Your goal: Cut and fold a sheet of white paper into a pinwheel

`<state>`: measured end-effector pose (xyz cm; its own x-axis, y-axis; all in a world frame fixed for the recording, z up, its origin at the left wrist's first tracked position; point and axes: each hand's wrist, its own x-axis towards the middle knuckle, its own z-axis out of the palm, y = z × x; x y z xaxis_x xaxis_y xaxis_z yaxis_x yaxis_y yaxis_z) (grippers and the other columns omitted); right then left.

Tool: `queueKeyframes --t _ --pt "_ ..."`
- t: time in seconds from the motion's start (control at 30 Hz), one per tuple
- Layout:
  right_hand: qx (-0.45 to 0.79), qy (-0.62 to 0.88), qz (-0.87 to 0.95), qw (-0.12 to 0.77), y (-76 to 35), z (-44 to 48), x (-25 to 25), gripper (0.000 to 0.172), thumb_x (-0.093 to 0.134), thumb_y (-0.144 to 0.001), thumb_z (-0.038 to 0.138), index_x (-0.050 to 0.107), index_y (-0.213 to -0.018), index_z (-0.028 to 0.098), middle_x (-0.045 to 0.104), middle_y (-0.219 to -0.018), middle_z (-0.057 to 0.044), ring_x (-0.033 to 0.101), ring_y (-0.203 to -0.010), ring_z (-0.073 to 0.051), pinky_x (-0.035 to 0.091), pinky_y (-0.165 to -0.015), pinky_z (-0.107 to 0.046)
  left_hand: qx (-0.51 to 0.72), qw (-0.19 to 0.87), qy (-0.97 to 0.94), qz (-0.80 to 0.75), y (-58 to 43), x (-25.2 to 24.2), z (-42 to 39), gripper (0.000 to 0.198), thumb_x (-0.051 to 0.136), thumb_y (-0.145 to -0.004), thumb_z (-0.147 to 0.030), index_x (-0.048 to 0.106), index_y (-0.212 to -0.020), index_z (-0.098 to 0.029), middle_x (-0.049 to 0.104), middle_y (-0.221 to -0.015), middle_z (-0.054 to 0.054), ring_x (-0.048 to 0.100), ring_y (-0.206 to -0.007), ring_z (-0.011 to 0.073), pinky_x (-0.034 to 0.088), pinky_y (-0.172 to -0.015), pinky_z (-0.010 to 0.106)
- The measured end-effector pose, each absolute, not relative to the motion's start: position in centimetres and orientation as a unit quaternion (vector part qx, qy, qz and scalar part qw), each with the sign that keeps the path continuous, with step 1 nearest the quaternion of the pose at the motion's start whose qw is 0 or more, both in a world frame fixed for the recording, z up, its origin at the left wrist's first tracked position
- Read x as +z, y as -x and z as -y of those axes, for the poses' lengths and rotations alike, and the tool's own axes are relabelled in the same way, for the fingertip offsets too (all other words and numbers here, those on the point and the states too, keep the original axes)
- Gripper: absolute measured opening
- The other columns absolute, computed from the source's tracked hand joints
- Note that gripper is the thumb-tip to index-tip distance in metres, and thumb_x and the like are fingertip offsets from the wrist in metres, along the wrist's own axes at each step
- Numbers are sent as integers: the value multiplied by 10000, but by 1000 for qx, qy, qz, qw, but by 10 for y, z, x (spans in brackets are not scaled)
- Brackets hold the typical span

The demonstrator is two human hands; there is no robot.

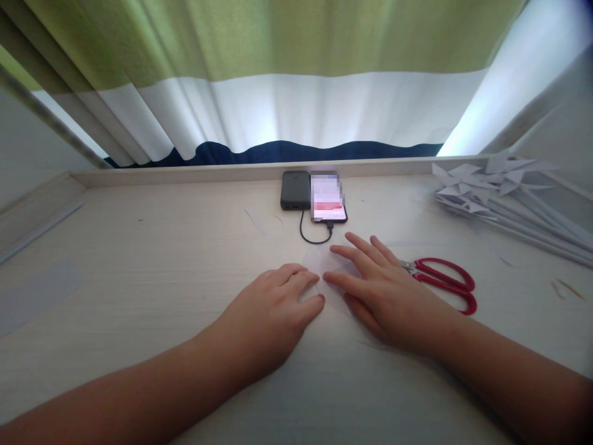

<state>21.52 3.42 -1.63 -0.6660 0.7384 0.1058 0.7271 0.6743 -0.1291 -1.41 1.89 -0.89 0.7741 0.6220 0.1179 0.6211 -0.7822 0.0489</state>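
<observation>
A small white sheet of paper (319, 256) lies on the pale table in front of me, partly covered by my fingers. My left hand (290, 303) is closed on its left side, with a bit of paper showing between thumb and forefinger. From the right, my right hand (375, 284) rests over the sheet with fingers spread, fingertips near its middle. Just beyond that hand lie red-handled scissors (445, 278); their blades are hidden beneath or behind it.
Behind the sheet, a phone (328, 196) is cabled to a black power bank (295, 190). Several white paper pinwheels (482, 179) with paper sticks are heaped at the right. Paper (39, 293) lies at the left. A raised ledge (208, 174) and curtain (259, 105) bound the back.
</observation>
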Motion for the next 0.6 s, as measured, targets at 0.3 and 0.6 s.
queueKeyframes --t 0.3,0.6 --pt "72 358 928 73 -213 -27 -14 422 505 -894 243 535 -1308 315 290 -1535 -105 64 -1444 -362 134 -1109 -639 71 3 -942 -328 15 -9 -20 241 532 -888 -173 621 -1112 -167 571 -1276 118 484 -1216 286 464 -990 448" --pt "87 371 921 82 -212 -27 -11 449 493 -893 240 517 -1338 293 290 -1540 -105 60 -1443 -367 145 -1095 -661 52 -4 -941 -334 15 -10 -17 272 531 -893 -177 596 -1157 -177 555 -1308 132 472 -1250 302 458 -996 467"
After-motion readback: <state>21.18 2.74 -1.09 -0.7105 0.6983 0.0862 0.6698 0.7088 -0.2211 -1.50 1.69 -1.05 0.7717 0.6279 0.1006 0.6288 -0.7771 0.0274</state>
